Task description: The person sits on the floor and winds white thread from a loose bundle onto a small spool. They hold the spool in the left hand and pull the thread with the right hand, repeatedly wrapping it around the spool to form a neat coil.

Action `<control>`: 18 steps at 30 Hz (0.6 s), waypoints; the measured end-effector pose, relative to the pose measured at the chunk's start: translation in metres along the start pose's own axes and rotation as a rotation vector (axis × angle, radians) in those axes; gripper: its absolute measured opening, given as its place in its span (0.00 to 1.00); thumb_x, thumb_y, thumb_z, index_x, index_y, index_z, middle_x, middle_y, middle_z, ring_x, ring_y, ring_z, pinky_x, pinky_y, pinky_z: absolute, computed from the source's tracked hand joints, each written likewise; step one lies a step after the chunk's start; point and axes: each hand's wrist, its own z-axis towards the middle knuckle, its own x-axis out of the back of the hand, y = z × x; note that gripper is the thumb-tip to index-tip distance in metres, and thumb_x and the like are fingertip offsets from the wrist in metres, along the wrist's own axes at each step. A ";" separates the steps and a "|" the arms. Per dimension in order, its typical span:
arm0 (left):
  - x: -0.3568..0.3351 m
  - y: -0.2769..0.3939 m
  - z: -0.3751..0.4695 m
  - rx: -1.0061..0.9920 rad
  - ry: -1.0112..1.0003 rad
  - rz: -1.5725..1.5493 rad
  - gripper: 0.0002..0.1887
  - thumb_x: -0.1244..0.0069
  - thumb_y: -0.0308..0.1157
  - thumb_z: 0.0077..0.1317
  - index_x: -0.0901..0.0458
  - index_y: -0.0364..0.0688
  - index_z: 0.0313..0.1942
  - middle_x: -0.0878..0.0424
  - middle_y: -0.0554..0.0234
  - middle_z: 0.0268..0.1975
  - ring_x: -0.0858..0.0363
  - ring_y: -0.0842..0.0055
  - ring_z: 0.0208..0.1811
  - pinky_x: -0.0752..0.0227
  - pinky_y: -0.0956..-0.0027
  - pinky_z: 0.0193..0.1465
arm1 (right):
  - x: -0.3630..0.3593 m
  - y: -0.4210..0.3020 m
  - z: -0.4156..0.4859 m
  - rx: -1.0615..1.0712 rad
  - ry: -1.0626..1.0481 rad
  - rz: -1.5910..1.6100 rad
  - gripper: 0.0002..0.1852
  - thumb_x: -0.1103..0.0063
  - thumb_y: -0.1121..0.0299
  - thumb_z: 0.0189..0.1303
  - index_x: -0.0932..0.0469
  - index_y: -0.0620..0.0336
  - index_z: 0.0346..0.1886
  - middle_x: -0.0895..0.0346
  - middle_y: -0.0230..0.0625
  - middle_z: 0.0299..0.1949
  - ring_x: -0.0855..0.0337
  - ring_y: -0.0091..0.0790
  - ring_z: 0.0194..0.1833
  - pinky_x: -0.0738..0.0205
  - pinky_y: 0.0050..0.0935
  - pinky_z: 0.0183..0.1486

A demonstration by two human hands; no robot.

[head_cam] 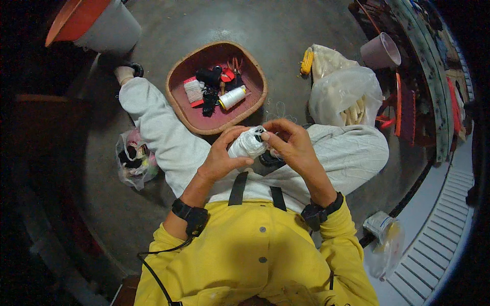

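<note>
Just above my lap, my left hand [224, 155] cradles a wound ball of white yarn [247, 143], its thumb along the near side. At the ball's right end, my right hand [293, 143] pinches the yarn between thumb and fingers, beside a dark opening in the winding. A thin loose strand [281, 111] loops over the floor beyond that hand. In front of me stands a wicker basket [226, 51] with a reddish inside. It holds a spool of white thread [232, 98], a card wound with pale cord [194, 92], black yarn [208, 77] and small red-handled tools, partly hidden.
Right of the basket sits a clear plastic bag [333, 91] of pale, flat pieces, with a yellow corn cob [307, 61] beside it. A pale bin [379, 49] stands behind. At left are a grey bucket [111, 30] and a small filled bag [136, 158].
</note>
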 end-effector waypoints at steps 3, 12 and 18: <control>-0.002 0.000 -0.002 0.087 -0.054 -0.083 0.40 0.32 0.28 0.44 0.29 0.39 0.61 0.24 0.61 0.58 0.27 0.75 0.59 0.35 0.69 0.64 | 0.002 0.009 0.002 0.124 -0.022 -0.125 0.12 0.38 0.66 0.62 0.21 0.68 0.41 0.20 0.36 0.31 0.21 0.25 0.33 0.27 0.24 0.37; -0.001 -0.002 -0.002 0.128 -0.185 -0.278 0.45 0.32 0.24 0.45 0.34 0.41 0.66 0.27 0.60 0.61 0.30 0.73 0.63 0.39 0.69 0.67 | 0.014 0.007 0.012 -0.064 -0.197 0.055 0.10 0.41 0.66 0.64 0.22 0.65 0.37 0.23 0.29 0.29 0.25 0.21 0.30 0.29 0.23 0.34; 0.001 0.004 0.002 0.096 -0.197 -0.191 0.50 0.33 0.24 0.45 0.41 0.43 0.70 0.29 0.57 0.62 0.31 0.71 0.63 0.40 0.68 0.68 | 0.011 0.004 0.017 -0.064 -0.153 0.081 0.10 0.43 0.67 0.65 0.23 0.66 0.37 0.23 0.29 0.29 0.25 0.20 0.28 0.29 0.23 0.32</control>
